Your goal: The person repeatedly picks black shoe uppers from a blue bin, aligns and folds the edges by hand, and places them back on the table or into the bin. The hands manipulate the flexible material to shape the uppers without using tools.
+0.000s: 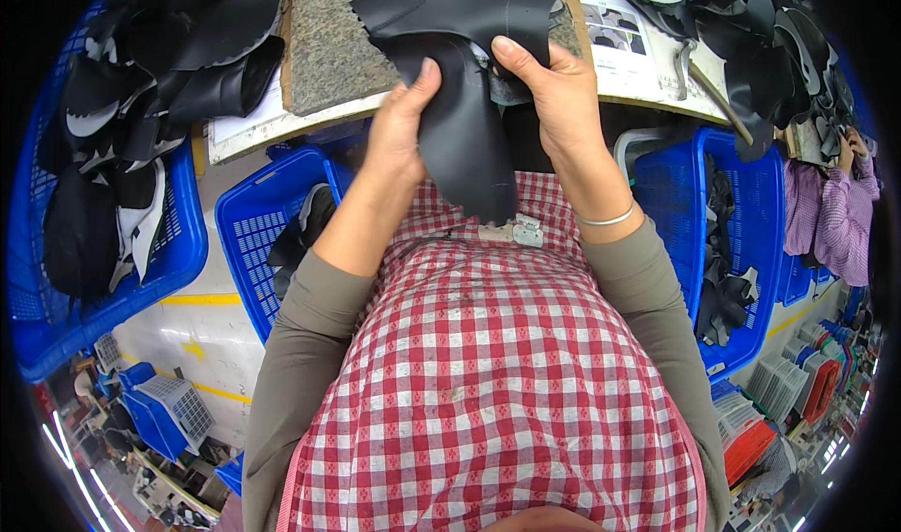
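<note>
Head view: I see a bare left hand [404, 124] and right hand [563, 96], fingers [571, 61] clamped on a black leather-like piece [465, 124]; in view, it spans the front edge of the bench [236, 145], its lower end over a red-checked apron [469, 344]. Right of a stone slab [333, 44], a printed sheet [617, 25] shows photos; I can't make out its small text.

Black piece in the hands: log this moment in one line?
left hand: holds black piece; right hand: holds same piece; hammer: on table
</note>
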A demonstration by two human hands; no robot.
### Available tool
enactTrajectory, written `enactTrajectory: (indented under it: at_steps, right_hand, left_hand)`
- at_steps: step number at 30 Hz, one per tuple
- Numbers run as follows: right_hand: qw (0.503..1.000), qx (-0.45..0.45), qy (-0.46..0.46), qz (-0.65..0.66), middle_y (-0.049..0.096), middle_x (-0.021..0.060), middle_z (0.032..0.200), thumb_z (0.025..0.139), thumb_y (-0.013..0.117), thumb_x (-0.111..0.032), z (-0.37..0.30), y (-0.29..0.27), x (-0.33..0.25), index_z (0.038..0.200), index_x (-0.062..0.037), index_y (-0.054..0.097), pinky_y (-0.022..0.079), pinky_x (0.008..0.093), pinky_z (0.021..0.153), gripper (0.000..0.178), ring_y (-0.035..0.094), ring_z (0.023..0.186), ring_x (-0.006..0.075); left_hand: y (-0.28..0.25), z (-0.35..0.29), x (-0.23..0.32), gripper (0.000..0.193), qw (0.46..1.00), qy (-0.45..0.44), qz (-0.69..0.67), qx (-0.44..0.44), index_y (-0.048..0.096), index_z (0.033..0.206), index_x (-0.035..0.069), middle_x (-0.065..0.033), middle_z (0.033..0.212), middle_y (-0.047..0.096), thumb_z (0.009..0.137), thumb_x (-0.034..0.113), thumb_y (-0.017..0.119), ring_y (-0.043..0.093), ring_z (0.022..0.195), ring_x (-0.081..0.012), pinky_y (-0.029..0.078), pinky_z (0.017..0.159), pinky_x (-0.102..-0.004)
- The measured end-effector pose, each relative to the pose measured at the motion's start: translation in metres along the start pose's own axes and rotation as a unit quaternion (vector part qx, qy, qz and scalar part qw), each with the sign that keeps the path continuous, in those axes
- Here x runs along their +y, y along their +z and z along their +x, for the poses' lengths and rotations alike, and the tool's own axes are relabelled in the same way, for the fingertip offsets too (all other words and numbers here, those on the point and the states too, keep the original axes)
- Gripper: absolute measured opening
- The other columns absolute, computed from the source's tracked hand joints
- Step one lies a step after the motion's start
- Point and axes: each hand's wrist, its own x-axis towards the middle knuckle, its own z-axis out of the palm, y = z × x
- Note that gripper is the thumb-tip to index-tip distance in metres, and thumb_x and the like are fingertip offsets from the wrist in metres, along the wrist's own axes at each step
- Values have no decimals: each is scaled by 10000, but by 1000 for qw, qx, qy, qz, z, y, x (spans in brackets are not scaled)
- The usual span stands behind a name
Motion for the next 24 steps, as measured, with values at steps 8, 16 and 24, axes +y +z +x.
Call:
enactTrajectory:
  at_steps: [8, 16, 24]
  right_hand:
    - [988, -89, -14, -128, 771, 52, 914, 879, 861, -246, 8, -37, 21, 995, 17, 784, 554, 256, 745, 298, 681, 793, 91]
    - [676, -317, -216, -629, 687, 41, 746, 847, 843, -262, -14, -52, -147, 869, -68, 764, 502, 303, 754, 211, 591, 674, 173]
    - [461, -398, -523, -597, 534, -30, 649, 712, 688, -178, -55, -56, -28, 737, -106, 670, 444, 455, 1007, 78, 581, 819, 164]
  left_hand:
    - [-30, 14, -26, 371, 980, 141, 116, -77, 690, 1201, -7, -83, 1086, 742, 993, 297, 737, 717, 938, -150, 575, 852, -288]
    - [-67, -10, 99, 365, 787, 25, 616, -32, 750, 1197, 27, -101, 1063, 777, 1046, 340, 637, 749, 976, -196, 603, 858, -321]
    - [-84, -10, 29, 927, 765, -267, 510, -287, 616, 1195, -204, -274, 939, 759, 1057, 678, 366, 775, 723, -273, 653, 603, -322]
